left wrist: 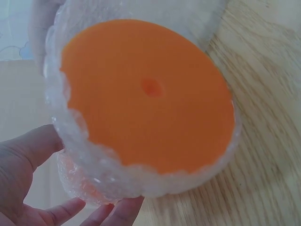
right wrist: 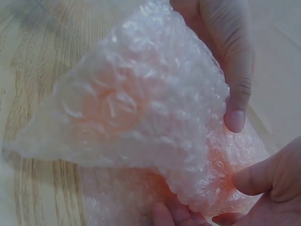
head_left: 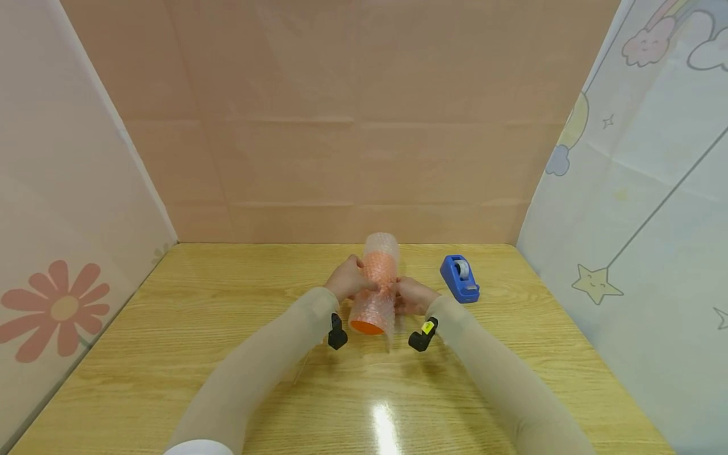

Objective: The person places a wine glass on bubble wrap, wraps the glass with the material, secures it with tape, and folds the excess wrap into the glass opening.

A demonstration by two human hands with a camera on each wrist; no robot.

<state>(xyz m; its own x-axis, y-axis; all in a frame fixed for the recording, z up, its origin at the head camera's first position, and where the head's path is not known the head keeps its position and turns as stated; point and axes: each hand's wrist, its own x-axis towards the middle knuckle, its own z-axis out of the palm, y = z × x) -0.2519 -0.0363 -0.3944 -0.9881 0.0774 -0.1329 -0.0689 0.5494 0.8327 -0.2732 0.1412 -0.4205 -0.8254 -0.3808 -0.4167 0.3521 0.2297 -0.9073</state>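
Note:
An orange cylinder (left wrist: 155, 127) with a flat round end is wrapped in clear bubble wrap (head_left: 380, 268). The roll lies on the table, pointing away from me in the head view. On its left side, my left hand (head_left: 347, 279) grips it with the thumb over the top and fingers curled around. My right hand (head_left: 415, 294) holds the bubble wrap on the right side, thumb above and fingers beneath. A loose corner of the wrap (right wrist: 117, 108) sticks out in the right wrist view. The cylinder's far end is hidden within the wrap.
A blue tape dispenser (head_left: 459, 279) with a roll of tape stands to the right of the right hand. The wooden table (head_left: 216, 297) ends at a beige back wall (head_left: 352, 126). Patterned side walls stand at left and right.

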